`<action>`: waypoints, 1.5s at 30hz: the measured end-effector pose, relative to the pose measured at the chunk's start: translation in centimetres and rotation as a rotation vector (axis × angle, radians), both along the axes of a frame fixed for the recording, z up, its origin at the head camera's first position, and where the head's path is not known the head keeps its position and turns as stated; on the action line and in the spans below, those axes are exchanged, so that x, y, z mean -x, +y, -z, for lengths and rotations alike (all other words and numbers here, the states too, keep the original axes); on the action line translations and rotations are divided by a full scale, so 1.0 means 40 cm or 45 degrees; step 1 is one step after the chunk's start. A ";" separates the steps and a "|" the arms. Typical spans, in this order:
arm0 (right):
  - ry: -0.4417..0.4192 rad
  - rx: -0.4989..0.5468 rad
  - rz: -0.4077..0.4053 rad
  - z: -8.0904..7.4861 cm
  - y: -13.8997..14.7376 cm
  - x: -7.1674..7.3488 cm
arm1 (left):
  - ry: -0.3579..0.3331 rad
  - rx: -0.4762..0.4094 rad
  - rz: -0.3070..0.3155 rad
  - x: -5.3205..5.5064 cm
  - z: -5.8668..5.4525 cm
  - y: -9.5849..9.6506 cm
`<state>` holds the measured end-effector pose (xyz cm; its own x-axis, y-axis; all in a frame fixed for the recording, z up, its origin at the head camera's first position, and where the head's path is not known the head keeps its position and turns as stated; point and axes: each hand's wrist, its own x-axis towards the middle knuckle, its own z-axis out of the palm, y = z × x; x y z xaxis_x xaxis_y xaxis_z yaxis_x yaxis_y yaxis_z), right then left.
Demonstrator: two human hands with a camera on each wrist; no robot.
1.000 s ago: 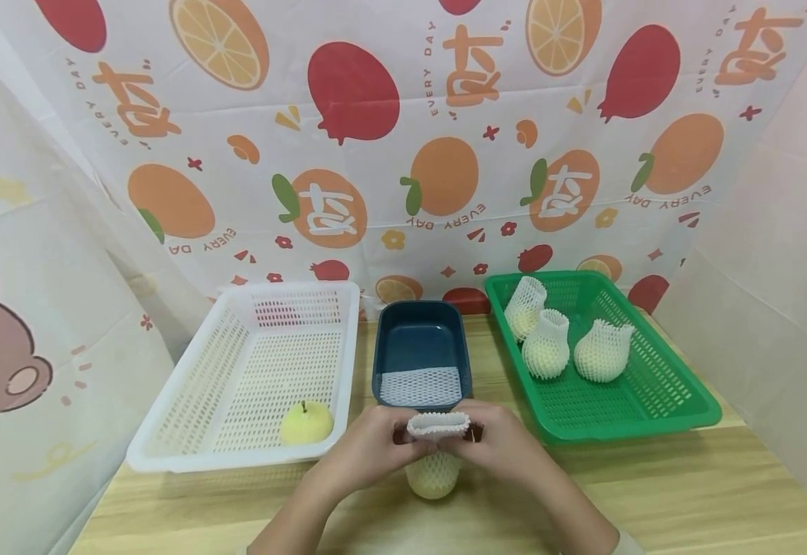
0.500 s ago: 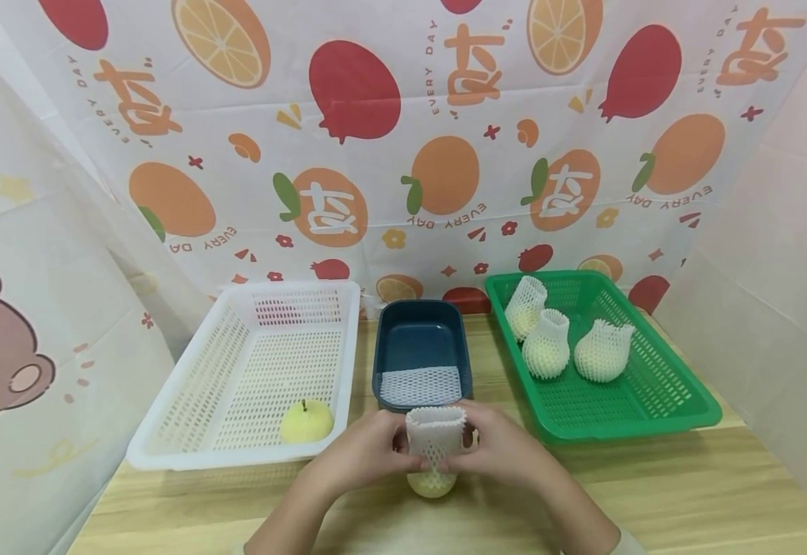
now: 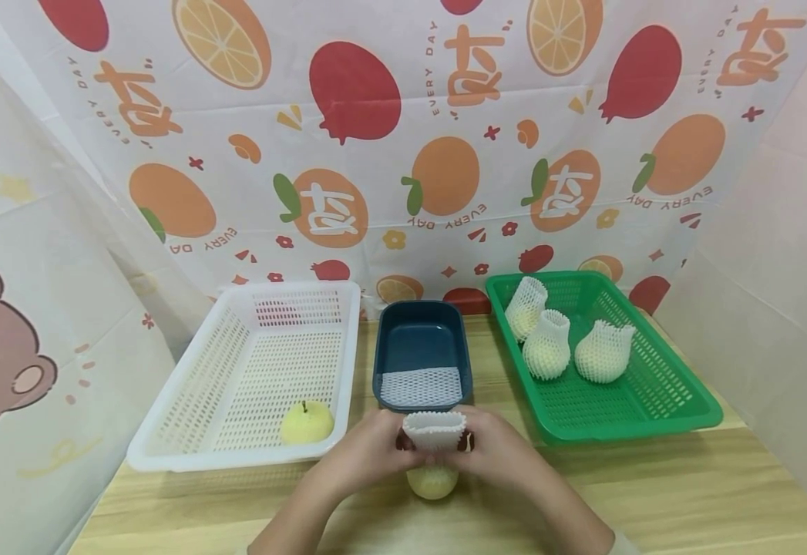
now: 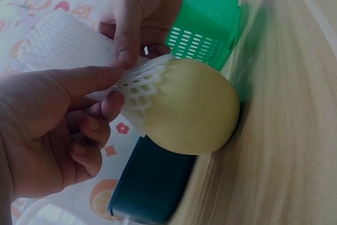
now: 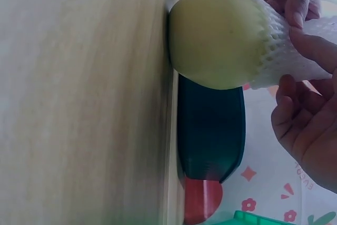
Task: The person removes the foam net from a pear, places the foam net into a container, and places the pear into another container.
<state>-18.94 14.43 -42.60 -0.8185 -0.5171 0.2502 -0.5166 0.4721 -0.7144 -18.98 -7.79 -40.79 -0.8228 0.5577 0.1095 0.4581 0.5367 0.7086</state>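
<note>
Both hands meet in front of the blue tray (image 3: pixel 422 339). My left hand (image 3: pixel 374 447) and right hand (image 3: pixel 492 449) pinch a white foam fruit net (image 3: pixel 435 433) from either side, thumbs toward me. Its open ruffled top stands up between them. Under the hands, the bare lower part of a pale yellow pear (image 3: pixel 432 484) shows at the wooden table. In the left wrist view the net's mesh stretches over only the upper part of the pear (image 4: pixel 195 109). The right wrist view shows the right hand's thumb (image 5: pixel 315 48) on the net, other fingers curled below it.
A white basket (image 3: pixel 141 451) at left holds one bare pear (image 3: pixel 307 423). The green basket (image 3: pixel 625 425) at right contains several netted pears, one a netted pear (image 3: pixel 546 347) near its left wall. Flat foam nets (image 3: pixel 421 388) lie in the tray. A printed cloth (image 3: pixel 438 100) hangs behind.
The hands shifted slightly down then back up while holding the net. A second ago mesh showed on the pear below the hands; now that part looks bare. Baskets and tray stay put.
</note>
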 end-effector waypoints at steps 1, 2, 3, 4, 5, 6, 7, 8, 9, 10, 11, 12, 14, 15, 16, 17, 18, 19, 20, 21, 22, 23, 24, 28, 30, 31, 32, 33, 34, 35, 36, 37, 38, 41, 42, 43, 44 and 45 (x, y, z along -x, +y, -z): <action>0.036 -0.001 0.001 0.001 0.000 0.000 | 0.008 -0.006 0.000 0.000 0.000 0.001; 0.067 -0.001 0.001 0.002 0.001 0.000 | 0.016 -0.011 -0.002 -0.001 0.000 0.002; 0.091 0.003 0.000 0.003 0.001 0.000 | 0.022 -0.017 -0.003 -0.001 0.000 0.002; 0.105 0.009 -0.003 0.003 0.001 0.000 | 0.026 -0.022 -0.003 -0.001 0.000 0.003; 0.115 0.014 -0.003 0.003 0.000 -0.001 | 0.029 -0.025 -0.005 -0.001 0.000 0.003; 0.119 0.019 -0.003 0.003 0.000 -0.001 | 0.030 -0.026 -0.008 -0.001 -0.001 0.003; 0.121 0.023 0.002 0.003 -0.001 -0.001 | 0.034 -0.027 -0.011 -0.001 -0.001 0.004; 0.123 0.027 0.007 0.002 -0.002 -0.002 | 0.038 -0.024 -0.015 -0.001 -0.002 0.004; 0.121 0.032 0.013 0.001 -0.002 -0.002 | 0.047 -0.022 -0.018 -0.001 -0.002 0.004; 0.124 0.035 0.023 0.000 -0.003 -0.003 | 0.048 -0.023 -0.023 -0.002 -0.004 0.004; 0.128 0.037 0.035 -0.001 -0.004 -0.003 | 0.047 -0.025 -0.028 -0.002 -0.005 0.004; 0.132 0.039 0.047 -0.002 -0.005 -0.004 | 0.046 -0.028 -0.033 -0.003 -0.006 0.004; 0.128 0.049 0.078 -0.004 -0.004 -0.006 | 0.034 -0.057 -0.042 -0.004 -0.009 0.004; 0.123 0.059 0.086 -0.006 -0.004 -0.008 | 0.031 -0.076 -0.051 -0.005 -0.010 0.004; 0.118 0.064 0.097 -0.007 -0.004 -0.010 | 0.023 -0.094 -0.063 -0.006 -0.011 0.004; 0.113 0.069 0.103 -0.008 -0.003 -0.011 | 0.021 -0.110 -0.075 -0.007 -0.012 0.004; 0.092 0.077 0.110 -0.009 -0.004 -0.013 | 0.020 -0.124 -0.090 -0.008 -0.013 0.004; 0.074 0.085 0.115 -0.011 -0.004 -0.015 | 0.019 -0.141 -0.104 -0.010 -0.015 0.004; 0.059 0.093 0.111 -0.012 -0.005 -0.016 | 0.019 -0.155 -0.117 -0.012 -0.016 0.005; 0.038 0.102 0.109 -0.013 -0.006 -0.017 | 0.023 -0.166 -0.129 -0.013 -0.018 0.005; 0.021 0.108 0.108 -0.014 -0.007 -0.018 | 0.026 -0.175 -0.139 -0.014 -0.019 0.006; 0.004 0.117 0.105 -0.016 -0.008 -0.018 | 0.033 -0.190 -0.145 -0.015 -0.019 0.006; -0.017 0.128 0.103 -0.017 -0.009 -0.019 | 0.038 -0.204 -0.148 -0.016 -0.020 0.008; -0.051 0.144 0.107 -0.017 -0.012 -0.022 | 0.062 -0.254 -0.147 -0.018 -0.017 0.014; -0.065 0.150 0.113 -0.018 -0.013 -0.024 | 0.057 -0.267 -0.147 -0.019 -0.016 0.017; -0.067 0.152 0.113 -0.018 -0.014 -0.025 | 0.051 -0.270 -0.147 -0.020 -0.016 0.019; -0.067 0.155 0.112 -0.018 -0.014 -0.026 | 0.046 -0.273 -0.148 -0.020 -0.016 0.021; -0.062 0.160 0.109 -0.018 -0.015 -0.027 | 0.040 -0.274 -0.151 -0.021 -0.015 0.022; -0.048 0.162 0.108 -0.018 -0.014 -0.027 | 0.036 -0.275 -0.156 -0.022 -0.016 0.023; -0.022 0.161 0.110 -0.017 -0.014 -0.028 | 0.033 -0.276 -0.160 -0.023 -0.016 0.024; 0.007 0.158 0.113 -0.016 -0.013 -0.028 | 0.026 -0.278 -0.163 -0.023 -0.016 0.025; 0.048 0.153 0.112 -0.015 -0.012 -0.028 | 0.025 -0.286 -0.162 -0.024 -0.016 0.026; 0.082 0.152 0.118 -0.015 -0.012 -0.028 | 0.027 -0.292 -0.162 -0.024 -0.016 0.027; 0.170 0.162 0.122 -0.014 -0.011 -0.028 | 0.045 -0.308 -0.157 -0.026 -0.016 0.028; 0.180 0.170 0.120 -0.014 -0.011 -0.028 | 0.049 -0.316 -0.152 -0.027 -0.015 0.028; 0.188 0.179 0.115 -0.015 -0.011 -0.029 | 0.058 -0.323 -0.149 -0.027 -0.015 0.027; 0.186 0.188 0.113 -0.016 -0.011 -0.029 | 0.066 -0.328 -0.148 -0.028 -0.015 0.027; 0.187 0.195 0.107 -0.017 -0.010 -0.029 | 0.072 -0.332 -0.147 -0.029 -0.015 0.027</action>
<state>-17.78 14.02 -41.93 -0.8063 -0.3956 0.4398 -0.5835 0.4098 -0.7011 -17.83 -6.71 -40.20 -0.8678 0.4075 0.2844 0.4472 0.3909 0.8045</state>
